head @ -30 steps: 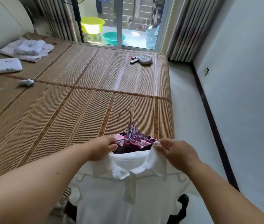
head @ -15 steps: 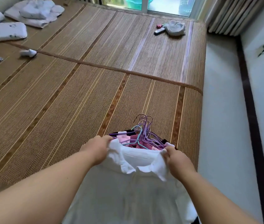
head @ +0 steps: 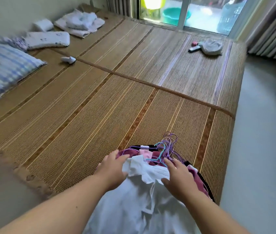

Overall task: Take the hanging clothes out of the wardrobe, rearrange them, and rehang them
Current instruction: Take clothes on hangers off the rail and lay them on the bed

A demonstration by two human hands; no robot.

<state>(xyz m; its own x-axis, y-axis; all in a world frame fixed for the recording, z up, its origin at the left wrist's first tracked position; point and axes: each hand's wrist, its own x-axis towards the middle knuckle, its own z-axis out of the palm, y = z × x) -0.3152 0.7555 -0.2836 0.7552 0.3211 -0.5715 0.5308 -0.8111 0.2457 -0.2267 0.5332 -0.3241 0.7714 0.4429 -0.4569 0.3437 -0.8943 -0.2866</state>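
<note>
L hand (head: 111, 171) flat, fingers straight, on white collared shirt (head: 133, 208) | R hand (head: 177, 176) spread flat on collar | shirt: soft, creased, atop pink/maroon pile (head: 199, 181) at ribbed woven mat (head: 83, 132) near edge | thin wire hangers (head: 169, 146), purple+blue, hooks bunched on mat.

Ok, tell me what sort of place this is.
Most likely a home bedroom. A wide woven bamboo sleeping mat fills the middle, a striped pillow and folded bedding lie on its left side, and curtains flank a sliding glass door.
</note>
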